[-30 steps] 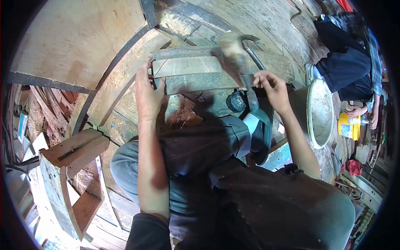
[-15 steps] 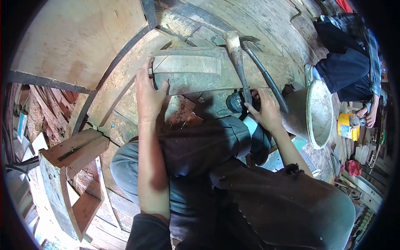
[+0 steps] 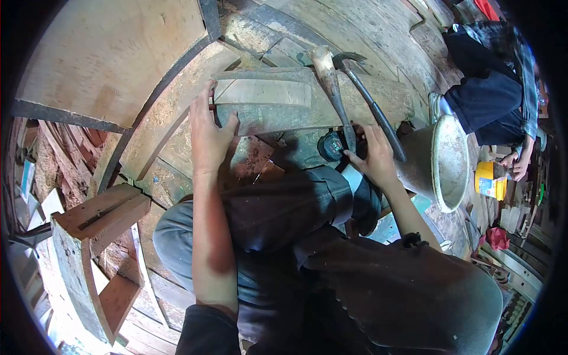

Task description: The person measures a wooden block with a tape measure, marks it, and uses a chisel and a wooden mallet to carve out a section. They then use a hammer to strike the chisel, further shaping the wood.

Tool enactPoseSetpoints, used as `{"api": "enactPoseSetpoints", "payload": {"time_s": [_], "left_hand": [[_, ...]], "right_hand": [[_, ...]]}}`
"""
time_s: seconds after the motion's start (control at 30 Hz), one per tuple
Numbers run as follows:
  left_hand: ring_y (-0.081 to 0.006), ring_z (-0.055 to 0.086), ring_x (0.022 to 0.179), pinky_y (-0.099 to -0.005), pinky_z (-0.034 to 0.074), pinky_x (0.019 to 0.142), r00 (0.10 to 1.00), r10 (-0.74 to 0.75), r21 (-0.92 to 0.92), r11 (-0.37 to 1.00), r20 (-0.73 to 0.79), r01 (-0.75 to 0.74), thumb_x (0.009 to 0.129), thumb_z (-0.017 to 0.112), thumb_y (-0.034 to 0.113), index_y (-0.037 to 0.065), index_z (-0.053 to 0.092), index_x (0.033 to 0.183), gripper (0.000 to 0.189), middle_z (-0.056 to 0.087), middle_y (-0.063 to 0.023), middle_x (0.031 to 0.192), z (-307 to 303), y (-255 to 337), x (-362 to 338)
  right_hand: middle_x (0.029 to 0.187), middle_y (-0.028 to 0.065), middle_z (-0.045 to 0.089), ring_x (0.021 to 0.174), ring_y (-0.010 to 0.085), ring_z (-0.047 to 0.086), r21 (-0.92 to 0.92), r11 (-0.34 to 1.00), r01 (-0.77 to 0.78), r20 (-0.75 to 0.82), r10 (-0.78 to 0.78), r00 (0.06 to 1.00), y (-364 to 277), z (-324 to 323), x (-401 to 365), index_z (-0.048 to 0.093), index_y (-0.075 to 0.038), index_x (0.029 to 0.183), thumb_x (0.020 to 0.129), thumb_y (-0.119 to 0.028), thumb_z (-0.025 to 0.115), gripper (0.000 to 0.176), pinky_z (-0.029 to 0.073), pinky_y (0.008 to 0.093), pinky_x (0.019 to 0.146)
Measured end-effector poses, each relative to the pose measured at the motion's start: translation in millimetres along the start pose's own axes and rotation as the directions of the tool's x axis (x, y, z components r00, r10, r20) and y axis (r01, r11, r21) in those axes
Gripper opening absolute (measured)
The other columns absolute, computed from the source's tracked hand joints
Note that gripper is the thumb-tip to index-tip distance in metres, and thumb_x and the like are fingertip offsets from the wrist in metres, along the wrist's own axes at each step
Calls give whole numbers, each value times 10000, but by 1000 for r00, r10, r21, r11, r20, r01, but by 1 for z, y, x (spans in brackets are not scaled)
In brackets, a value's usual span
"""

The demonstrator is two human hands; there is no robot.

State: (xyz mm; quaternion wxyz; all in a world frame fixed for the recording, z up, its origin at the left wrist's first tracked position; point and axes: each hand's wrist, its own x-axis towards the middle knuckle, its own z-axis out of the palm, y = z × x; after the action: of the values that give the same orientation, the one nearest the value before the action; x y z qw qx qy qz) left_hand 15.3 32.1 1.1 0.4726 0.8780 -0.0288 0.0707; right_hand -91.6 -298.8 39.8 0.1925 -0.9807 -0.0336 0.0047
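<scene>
My left hand (image 3: 211, 127) is at the left end of a long grey board (image 3: 272, 118), its thumb and fingers spread around that end, closed on the board. A thin, paler curved wood strip (image 3: 266, 93) lies on top of the board. Near the board's lower right edge is my right hand (image 3: 374, 151), thumb and fingers apart, beside the flat metal end of a wooden-handled chisel (image 3: 333, 94). The chisel lies across the board, with a dark claw hammer (image 3: 373, 106) to its right. A round dark object (image 3: 331, 146) sits just left of my right hand.
A large pale bucket (image 3: 451, 163) lies tipped at the right. Behind it a co-worker (image 3: 494, 106) sits with hands at a yellow container (image 3: 490, 180). A plywood sheet (image 3: 112, 53) is at the upper left, a wooden frame (image 3: 77, 260) at the lower left.
The view has shifted slightly. The chisel's handle end and the hammer's head have moved a little apart from each other. My hands keep nearly the same places.
</scene>
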Motion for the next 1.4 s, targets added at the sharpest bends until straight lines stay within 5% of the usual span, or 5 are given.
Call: {"api": "enactPoseSetpoints", "payload": {"time_s": [0.43, 0.53, 0.83, 1.3, 1.4], "left_hand": [[-339, 490, 1249, -414, 391, 1084, 998, 53, -8, 999, -23, -53, 760, 700, 63, 70, 441, 1410, 700, 532, -169, 1322, 0, 0, -1], [-342, 485, 1253, -416, 389, 1086, 1000, 23, 4, 1000, -10, -23, 763, 699, 69, 71, 438, 1413, 701, 527, -169, 1322, -1, 3, -1], [-345, 490, 1237, -421, 396, 1075, 998, 64, -4, 998, -18, -64, 785, 713, 101, 73, 437, 1419, 692, 526, -176, 1312, 2, -1, -1], [-315, 502, 1204, -414, 409, 1056, 987, 115, 58, 992, -114, -109, 803, 695, 66, 73, 447, 1408, 654, 532, -167, 1281, -7, 13, 2], [-207, 601, 1026, -328, 491, 937, 978, 119, -306, 937, -172, -168, 839, 654, -19, 74, 514, 1361, 548, 612, -100, 1130, -8, 35, 5]], "right_hand": [[1187, 178, 480, 1087, 394, 472, -292, 956, 33, -119, -70, 990, 0, 3, 1, 522, -70, 1264, 747, -67, 743, 562, 427, 483, 944], [1087, 156, 496, 1029, 367, 488, -263, 949, 173, -22, -185, 982, -15, -3, 2, 631, -69, 1021, 734, -167, 797, 346, 436, 450, 912], [1115, 139, 480, 1043, 324, 439, -553, 831, 59, 130, 16, 991, -19, 20, 3, 685, -53, 1109, 723, -663, 686, 722, 385, 417, 902], [1108, 111, 506, 1042, 348, 502, -82, 984, 155, -48, -159, 986, -20, 3, -11, 628, -92, 1180, 527, -245, 915, 730, 422, 465, 928], [1223, 104, 580, 1113, 334, 561, 116, 974, 197, -49, -192, 980, -27, -12, -6, 597, -87, 1217, 546, -164, 885, 734, 441, 444, 973]]}}
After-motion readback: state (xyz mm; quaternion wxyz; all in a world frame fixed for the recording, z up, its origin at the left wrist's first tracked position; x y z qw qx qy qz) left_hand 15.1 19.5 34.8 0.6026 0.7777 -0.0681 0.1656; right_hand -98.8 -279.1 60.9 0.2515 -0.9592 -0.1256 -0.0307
